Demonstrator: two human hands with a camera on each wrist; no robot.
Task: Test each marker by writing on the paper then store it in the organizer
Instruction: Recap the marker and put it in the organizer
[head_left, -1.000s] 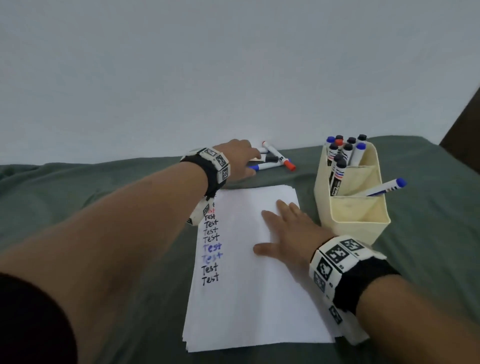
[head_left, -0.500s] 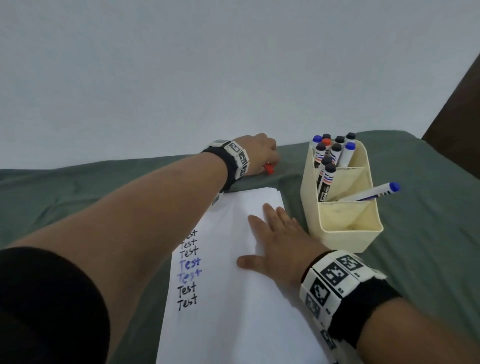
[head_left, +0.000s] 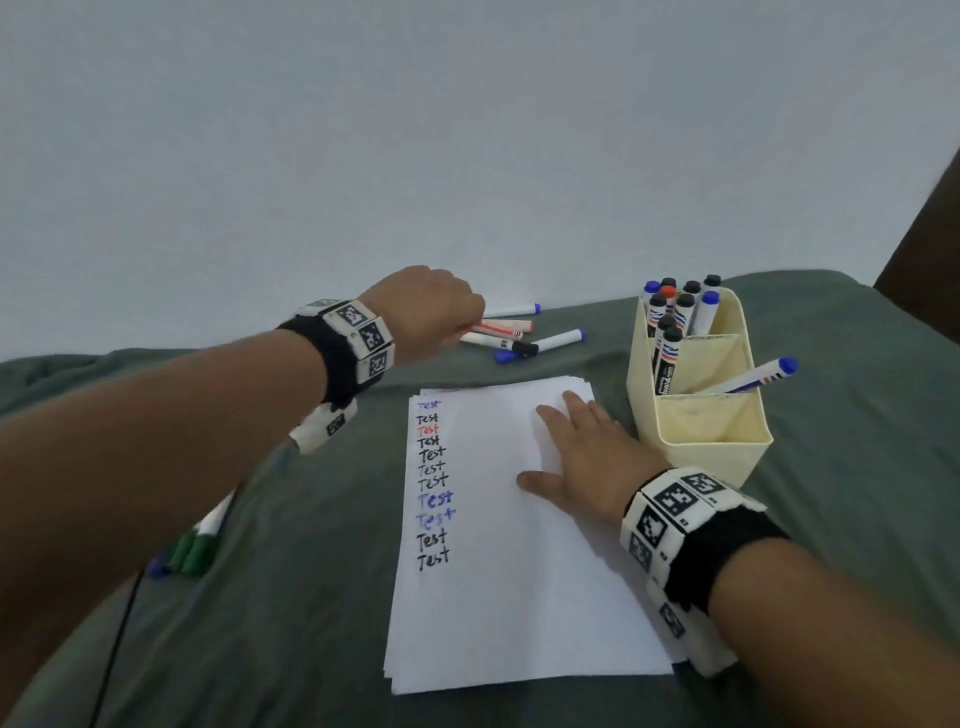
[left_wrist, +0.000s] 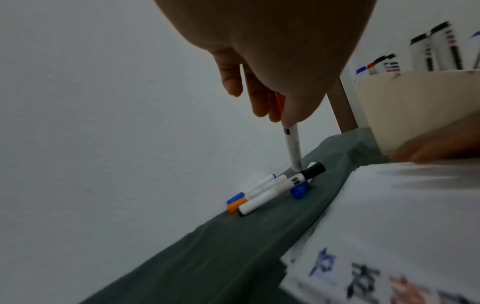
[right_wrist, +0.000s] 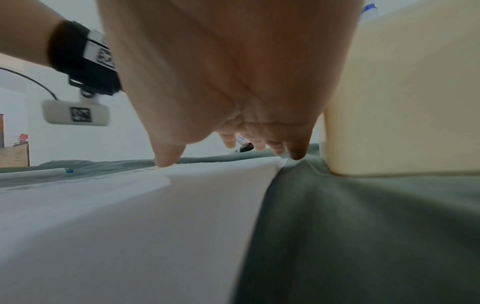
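Green cloth (head_left: 311, 597) covers your surface. Your left hand (head_left: 426, 312) pinches a red marker (head_left: 501, 327) above the loose markers (head_left: 540, 345); your right hand (head_left: 587, 457) lies spread flat on the paper (head_left: 519, 597), beside the organizer (head_left: 711, 426).

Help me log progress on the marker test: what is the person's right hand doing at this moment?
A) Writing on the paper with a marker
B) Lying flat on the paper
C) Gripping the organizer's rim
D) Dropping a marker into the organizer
B: the right hand lies flat with straight fingers on the paper, holding no marker, beside the organizer.
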